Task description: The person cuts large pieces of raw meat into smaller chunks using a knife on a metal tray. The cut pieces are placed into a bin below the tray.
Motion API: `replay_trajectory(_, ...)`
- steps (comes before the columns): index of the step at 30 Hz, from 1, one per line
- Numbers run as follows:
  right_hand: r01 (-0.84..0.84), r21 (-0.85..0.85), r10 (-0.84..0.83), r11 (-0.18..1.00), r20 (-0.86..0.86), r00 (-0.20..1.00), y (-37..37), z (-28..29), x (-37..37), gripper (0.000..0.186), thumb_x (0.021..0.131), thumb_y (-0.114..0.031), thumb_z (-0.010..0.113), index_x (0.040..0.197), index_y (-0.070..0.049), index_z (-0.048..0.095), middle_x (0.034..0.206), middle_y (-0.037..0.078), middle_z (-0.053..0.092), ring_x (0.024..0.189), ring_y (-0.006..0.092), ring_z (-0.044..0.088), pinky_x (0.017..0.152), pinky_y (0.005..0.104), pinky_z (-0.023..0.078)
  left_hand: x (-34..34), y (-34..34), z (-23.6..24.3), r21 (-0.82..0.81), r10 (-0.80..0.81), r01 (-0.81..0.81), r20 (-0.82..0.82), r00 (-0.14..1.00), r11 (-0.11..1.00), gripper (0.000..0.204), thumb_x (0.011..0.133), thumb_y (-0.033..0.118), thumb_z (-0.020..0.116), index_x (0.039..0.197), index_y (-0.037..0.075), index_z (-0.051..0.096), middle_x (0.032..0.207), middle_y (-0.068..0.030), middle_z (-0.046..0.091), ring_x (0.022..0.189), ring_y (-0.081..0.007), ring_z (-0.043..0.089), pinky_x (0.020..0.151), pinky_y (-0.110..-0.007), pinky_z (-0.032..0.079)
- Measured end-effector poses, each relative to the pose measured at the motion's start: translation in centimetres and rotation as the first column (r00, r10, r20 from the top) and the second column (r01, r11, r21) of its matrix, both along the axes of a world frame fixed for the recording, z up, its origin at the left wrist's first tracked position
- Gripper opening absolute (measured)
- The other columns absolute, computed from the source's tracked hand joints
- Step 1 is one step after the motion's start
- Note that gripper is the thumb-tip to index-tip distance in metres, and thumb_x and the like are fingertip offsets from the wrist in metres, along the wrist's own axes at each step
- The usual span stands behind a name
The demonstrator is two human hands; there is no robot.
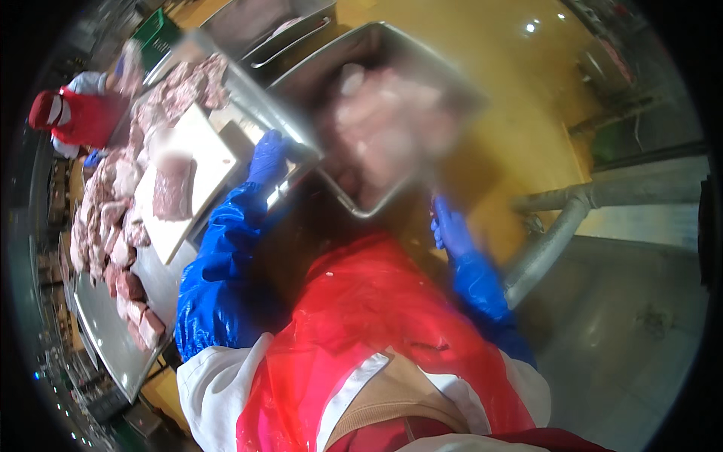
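Note:
My left hand, in a blue glove, is at the near right corner of the metal table, close to its raised rim. Its fingers are bunched together; what they grip, if anything, is hidden. To the left of it lies a white cutting board bearing a trimmed slab of pale pink meat. My right hand, also gloved, hangs low beside a metal tub. Its fingers curl around something thin and dark that I cannot make out.
The deep metal tub holds blurred pieces of meat. Meat trimmings are heaped along the table. Across it stands a person in a red apron. Another metal container and a green crate stand farther off. Thick pipes run at right.

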State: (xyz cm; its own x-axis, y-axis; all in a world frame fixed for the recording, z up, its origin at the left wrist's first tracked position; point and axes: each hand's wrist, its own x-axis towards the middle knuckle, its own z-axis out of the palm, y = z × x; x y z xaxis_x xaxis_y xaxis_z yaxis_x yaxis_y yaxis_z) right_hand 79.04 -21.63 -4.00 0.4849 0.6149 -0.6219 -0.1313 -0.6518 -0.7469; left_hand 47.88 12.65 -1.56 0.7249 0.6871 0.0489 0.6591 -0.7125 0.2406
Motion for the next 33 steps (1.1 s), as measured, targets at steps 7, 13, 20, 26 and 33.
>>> replay_trajectory(7,-0.153,0.080,0.155,0.985,-0.027,0.987,7.8,1.3,-5.7,0.081,0.096,-0.076,0.047,0.078,0.002,0.063,0.058,0.006,0.054,0.044,0.0131,0.052,0.042,0.0296,0.045,-9.1,-12.4,0.7,-0.148,0.185,-0.139,0.361,0.914,0.979,0.036,0.078,0.006,0.066,0.114,0.006,0.068,0.119,-0.0187,0.063,0.114,-0.0412,0.061,0.102,-0.048,0.050)
replay_trajectory(13,-0.283,0.332,0.329,0.900,-0.089,0.940,17.7,4.1,-17.8,0.056,0.105,-0.056,0.050,0.095,-0.002,0.061,0.060,0.004,0.056,0.042,0.0120,0.052,0.040,0.0267,0.044,-24.9,-18.1,4.5,-0.597,0.560,-0.252,0.412,0.718,0.762,0.028,0.090,0.009,0.065,0.117,0.003,0.067,0.111,-0.0108,0.067,0.106,-0.0244,0.064,0.094,-0.038,0.051)
replay_trajectory(20,-0.682,0.417,0.711,0.601,0.112,0.694,25.3,8.4,-37.4,0.030,0.107,-0.028,0.056,0.124,-0.003,0.057,0.080,0.007,0.064,0.050,0.0110,0.059,0.045,0.0252,0.046,-38.1,-12.6,6.4,-0.401,0.681,-0.600,0.638,0.359,0.692,0.012,0.095,0.004,0.065,0.105,0.003,0.071,0.099,-0.0051,0.072,0.087,-0.0137,0.066,0.080,-0.029,0.053)
replay_trajectory(26,-0.711,0.477,0.710,0.517,0.225,0.667,32.1,10.8,-46.2,0.062,0.101,-0.016,0.052,0.159,-0.007,0.032,0.083,0.020,0.069,0.059,0.0245,0.067,0.057,0.0388,0.054,-38.1,-10.0,5.2,-0.570,0.675,-0.367,0.669,0.311,0.735,0.012,0.096,0.007,0.068,0.106,0.004,0.071,0.097,-0.0033,0.072,0.087,-0.0095,0.065,0.079,-0.027,0.052)
replay_trajectory(33,-0.946,0.235,0.738,0.223,0.593,0.321,26.5,10.9,-42.5,0.070,0.099,-0.013,0.050,0.163,-0.010,0.022,0.086,0.037,0.065,0.080,0.0528,0.068,0.076,0.0555,0.052,-37.4,-9.1,3.6,-0.635,0.703,-0.312,0.680,0.207,0.706,0.012,0.098,0.007,0.066,0.108,0.001,0.070,0.096,-0.0048,0.071,0.089,-0.0110,0.066,0.081,-0.028,0.055)
